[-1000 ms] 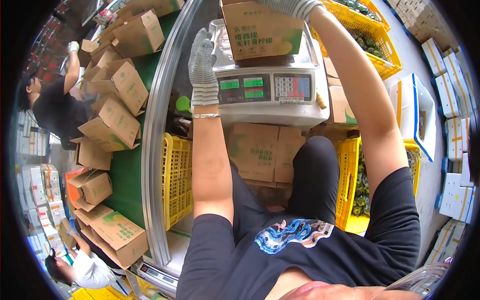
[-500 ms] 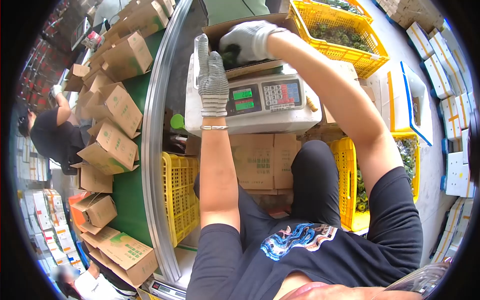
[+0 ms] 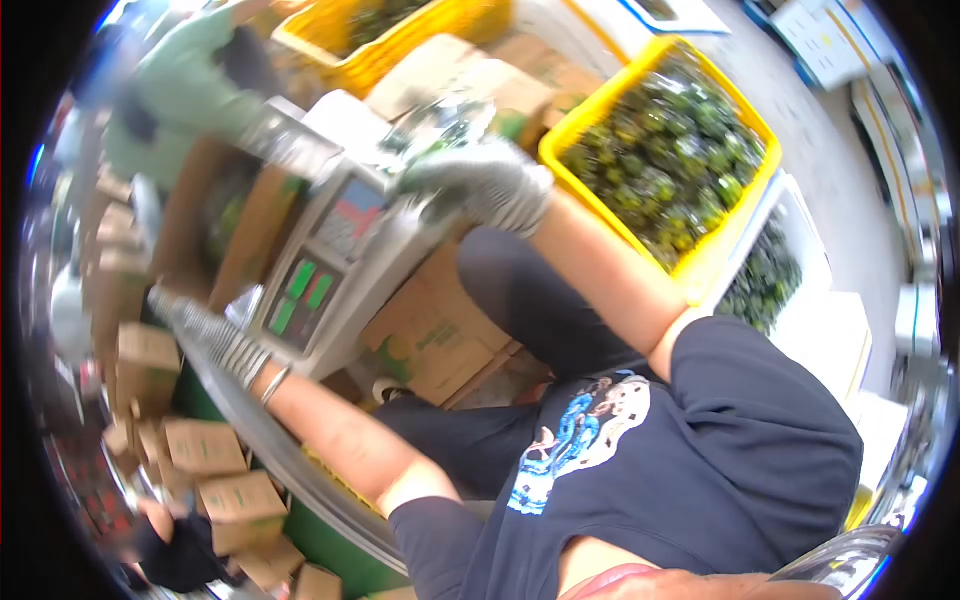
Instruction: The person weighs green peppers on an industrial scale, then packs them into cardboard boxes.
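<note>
Item 1, one weighing scale: boxy, pale grey casing, tilted in my view, two green readouts and a coloured keypad on its face. It sits at 10 o'clock from my chest.

Item 2, my hands, two, both in grey knit gloves. My right hand is at 12 o'clock, arm stretched out over my knee, fingers curled loosely above the scale's far end; the frame is blurred, so I cannot tell whether it grips anything. My left hand is at 9 o'clock, arm extended, fingers straight and flat against the scale's near corner, holding nothing; a thin metal bangle circles the wrist.

Item 3, yellow plastic crates: two seen. The larger crate at 1 o'clock is heaped with small dark green fruit; a second crate lies at 12 o'clock.

Item 4, brown cardboard cartons: several, printed green, scattered at 8 o'clock on a green belt.

Item 5, one other person in a pale green sleeve at 11 o'clock, blurred.
</note>
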`<state>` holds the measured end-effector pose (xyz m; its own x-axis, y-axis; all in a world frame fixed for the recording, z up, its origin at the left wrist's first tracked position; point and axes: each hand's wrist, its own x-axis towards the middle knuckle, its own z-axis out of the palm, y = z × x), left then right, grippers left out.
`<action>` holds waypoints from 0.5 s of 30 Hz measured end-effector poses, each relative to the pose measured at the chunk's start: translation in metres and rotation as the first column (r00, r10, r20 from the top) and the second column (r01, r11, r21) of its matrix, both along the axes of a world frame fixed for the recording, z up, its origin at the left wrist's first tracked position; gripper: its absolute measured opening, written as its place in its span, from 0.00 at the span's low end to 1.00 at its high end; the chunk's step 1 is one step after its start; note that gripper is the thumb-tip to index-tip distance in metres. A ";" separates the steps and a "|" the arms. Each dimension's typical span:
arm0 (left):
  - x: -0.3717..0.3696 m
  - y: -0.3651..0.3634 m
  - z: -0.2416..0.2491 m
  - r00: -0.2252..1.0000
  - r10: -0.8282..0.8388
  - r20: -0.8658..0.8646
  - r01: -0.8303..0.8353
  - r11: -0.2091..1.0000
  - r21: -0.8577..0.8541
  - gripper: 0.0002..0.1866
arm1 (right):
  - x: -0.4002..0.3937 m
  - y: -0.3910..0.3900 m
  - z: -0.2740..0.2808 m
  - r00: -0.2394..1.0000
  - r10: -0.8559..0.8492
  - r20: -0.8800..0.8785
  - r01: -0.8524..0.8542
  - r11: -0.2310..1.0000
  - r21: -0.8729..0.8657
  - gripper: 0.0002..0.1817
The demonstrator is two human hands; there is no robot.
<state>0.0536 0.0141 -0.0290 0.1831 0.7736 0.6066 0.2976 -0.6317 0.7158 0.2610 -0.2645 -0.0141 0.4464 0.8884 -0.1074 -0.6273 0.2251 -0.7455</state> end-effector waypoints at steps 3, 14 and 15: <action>0.000 -0.001 0.005 0.981 0.125 -0.148 -0.109 0.988 0.113 0.30 | -0.040 0.013 -0.050 0.537 -0.080 0.840 0.058 0.997 0.058 0.16; -0.045 0.023 -0.010 0.902 0.254 -0.349 -0.213 0.965 0.151 0.33 | 0.077 -0.132 -0.027 0.303 0.352 0.886 0.719 0.526 -0.455 0.17; -0.049 0.020 -0.009 0.917 0.233 -0.323 -0.214 0.972 0.093 0.34 | 0.117 -0.161 -0.065 0.301 0.393 0.869 0.728 0.494 -0.475 0.19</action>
<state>0.0050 0.0342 -0.0378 0.2060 0.7853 0.5839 0.6485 -0.5564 0.5195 0.3775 -0.4260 -0.0788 0.8474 0.5306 -0.0195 0.4343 -0.7139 -0.5493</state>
